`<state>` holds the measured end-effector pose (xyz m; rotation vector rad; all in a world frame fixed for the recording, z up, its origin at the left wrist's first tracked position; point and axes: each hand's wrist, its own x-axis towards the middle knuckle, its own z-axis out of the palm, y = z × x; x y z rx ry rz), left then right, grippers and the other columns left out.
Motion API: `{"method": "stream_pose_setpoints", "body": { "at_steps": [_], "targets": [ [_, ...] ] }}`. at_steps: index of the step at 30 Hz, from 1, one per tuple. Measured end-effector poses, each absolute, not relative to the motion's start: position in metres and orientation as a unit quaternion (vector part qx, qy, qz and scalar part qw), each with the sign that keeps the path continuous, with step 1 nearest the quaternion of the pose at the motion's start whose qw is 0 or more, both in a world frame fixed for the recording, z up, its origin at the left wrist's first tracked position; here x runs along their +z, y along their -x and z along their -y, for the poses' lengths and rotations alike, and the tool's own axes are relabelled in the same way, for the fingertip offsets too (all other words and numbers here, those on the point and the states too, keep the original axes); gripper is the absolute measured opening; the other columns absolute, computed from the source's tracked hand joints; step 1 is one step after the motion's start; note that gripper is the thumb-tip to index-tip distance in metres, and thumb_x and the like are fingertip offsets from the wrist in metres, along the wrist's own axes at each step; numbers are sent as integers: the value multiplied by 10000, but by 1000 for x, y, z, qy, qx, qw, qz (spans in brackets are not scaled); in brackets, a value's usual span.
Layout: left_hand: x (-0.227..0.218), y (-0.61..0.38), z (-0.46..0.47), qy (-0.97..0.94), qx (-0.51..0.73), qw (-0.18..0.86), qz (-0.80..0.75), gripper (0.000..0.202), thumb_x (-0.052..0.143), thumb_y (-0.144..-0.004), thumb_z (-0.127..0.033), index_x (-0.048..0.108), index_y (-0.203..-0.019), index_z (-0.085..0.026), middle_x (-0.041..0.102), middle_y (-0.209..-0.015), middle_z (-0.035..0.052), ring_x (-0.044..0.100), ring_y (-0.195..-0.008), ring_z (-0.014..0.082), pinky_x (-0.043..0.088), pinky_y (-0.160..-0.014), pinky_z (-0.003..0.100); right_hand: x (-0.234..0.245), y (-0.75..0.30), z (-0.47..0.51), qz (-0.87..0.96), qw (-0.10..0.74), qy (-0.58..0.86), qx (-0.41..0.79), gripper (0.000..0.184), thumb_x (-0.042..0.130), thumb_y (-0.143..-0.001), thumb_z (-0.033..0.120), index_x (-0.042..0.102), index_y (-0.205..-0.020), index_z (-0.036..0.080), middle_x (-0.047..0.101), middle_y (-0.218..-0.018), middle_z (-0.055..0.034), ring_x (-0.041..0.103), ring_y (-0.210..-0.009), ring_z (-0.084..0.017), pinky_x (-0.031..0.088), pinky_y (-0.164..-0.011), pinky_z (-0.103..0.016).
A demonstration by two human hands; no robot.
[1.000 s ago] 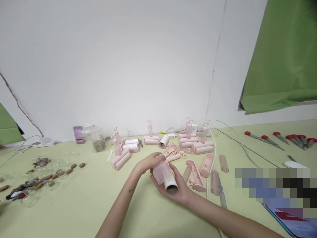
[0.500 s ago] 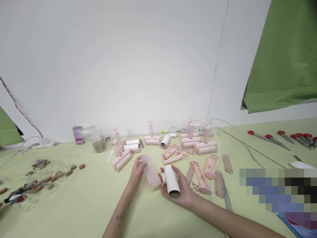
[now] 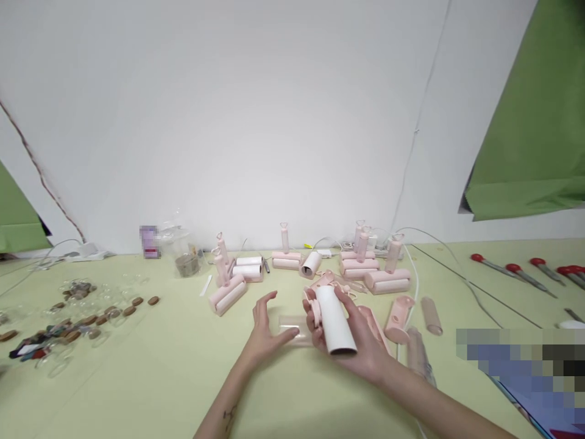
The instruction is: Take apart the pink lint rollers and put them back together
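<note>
My right hand (image 3: 361, 341) is wrapped round a white hollow roll (image 3: 337, 320), tilted so that its dark open end faces down towards me. A round pink part (image 3: 314, 308) is held in the same hand, against the roll's left side. My left hand (image 3: 267, 329) is open, its fingers spread and curved. Behind its thumb a clear tube (image 3: 287, 321) lies on the table, partly hidden by the thumb and by my right hand. Whether the thumb touches this tube I cannot tell.
Pink roller cases (image 3: 228, 294) with upright clear bottles stand along the wall. Right of my hands lie pink shells (image 3: 398, 317) and clear tubes (image 3: 432, 316). Glass jars and brown lids (image 3: 130, 311) are at left, red-ended tools (image 3: 525, 273) at far right. A white cable (image 3: 414, 268) crosses the table.
My left hand has let go of the clear pinkish tube and spread its fingers; a tube now lies on the table there. My right hand has shifted slightly right with the roll. The view has turned slightly.
</note>
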<state>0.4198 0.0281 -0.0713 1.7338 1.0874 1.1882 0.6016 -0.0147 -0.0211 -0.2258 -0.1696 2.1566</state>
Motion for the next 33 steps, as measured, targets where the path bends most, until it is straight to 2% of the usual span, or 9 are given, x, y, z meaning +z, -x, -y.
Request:
{"method": "stream_pose_setpoints", "body": {
  "at_steps": [2, 4, 9, 13, 15, 19, 23, 27, 33],
  "targets": [
    [-63, -424, -20, -715, 465, 356, -382, 454, 551, -743, -363, 405, -1153, -233, 417, -1224, 80, 318, -1197, 237, 244, -993, 392, -28, -596, 15, 79, 471, 113, 871, 273, 506, -801, 421, 518, -1013, 250, 589, -919, -10, 574, -762, -127, 452, -648, -244],
    [-55, -430, -12, -739, 438, 380, -344, 345, 476, -805, -346, 448, -1130, -232, 482, -1177, 72, 399, -1141, 215, 277, -978, 362, -36, -590, 14, 80, 479, 137, 863, 259, 519, -794, 428, 535, -960, 230, 604, -864, -11, 586, -763, -135, 465, -666, -259],
    [-54, -442, -3, -721, 427, 425, -343, 288, 506, -799, -327, 517, -1063, -212, 558, -1098, 58, 489, -1049, 198, 354, -923, 325, -41, -585, 14, 77, 497, 180, 846, 233, 563, -765, 400, 539, -893, 207, 606, -763, -1, 601, -737, -142, 483, -665, -270],
    [-53, -438, -11, -661, 501, 445, -339, 312, 534, -774, -341, 518, -1043, -185, 583, -1047, 75, 522, -1009, 202, 387, -893, 321, -36, -585, 18, 57, 474, 193, 857, 264, 573, -752, 412, 523, -897, 197, 590, -758, 5, 597, -753, -135, 476, -682, -255],
    [-49, -433, -13, -643, 526, 444, -335, 329, 504, -794, -349, 513, -1084, -196, 569, -1083, 76, 509, -1032, 203, 385, -892, 314, -35, -584, 22, 70, 429, 201, 878, 293, 565, -755, 433, 520, -898, 182, 575, -746, 0, 586, -694, -118, 463, -619, -216],
    [-39, -427, -11, -703, 464, 450, -296, 317, 452, -829, -346, 559, -1091, -204, 556, -1035, 68, 513, -976, 196, 405, -839, 292, -37, -581, 30, 168, 336, 244, 894, 370, 507, -768, 509, 523, -864, 152, 530, -667, 7, 521, -533, -90, 402, -492, -187],
    [-38, -431, -5, -734, 409, 458, -290, 362, 345, -876, -350, 552, -1125, -187, 534, -936, 62, 506, -806, 154, 415, -757, 273, -37, -580, 33, 256, 371, 268, 851, 379, 449, -802, 513, 525, -913, 159, 529, -682, 0, 531, -556, -109, 406, -530, -212],
    [-41, -435, 0, -720, 417, 468, -298, 397, 301, -887, -367, 500, -1184, -194, 503, -930, 55, 481, -806, 150, 402, -783, 277, -36, -582, 32, 282, 366, 278, 842, 392, 424, -810, 519, 536, -849, 145, 520, -686, -5, 520, -548, -101, 400, -533, -211],
    [-43, -438, 5, -711, 399, 501, -292, 402, 350, -860, -406, 503, -1188, -229, 547, -985, 59, 515, -809, 169, 441, -690, 249, -32, -582, 35, 289, 352, 301, 838, 445, 404, -809, 542, 544, -736, 126, 514, -624, -9, 494, -487, -80, 389, -486, -187]
  ]
}}
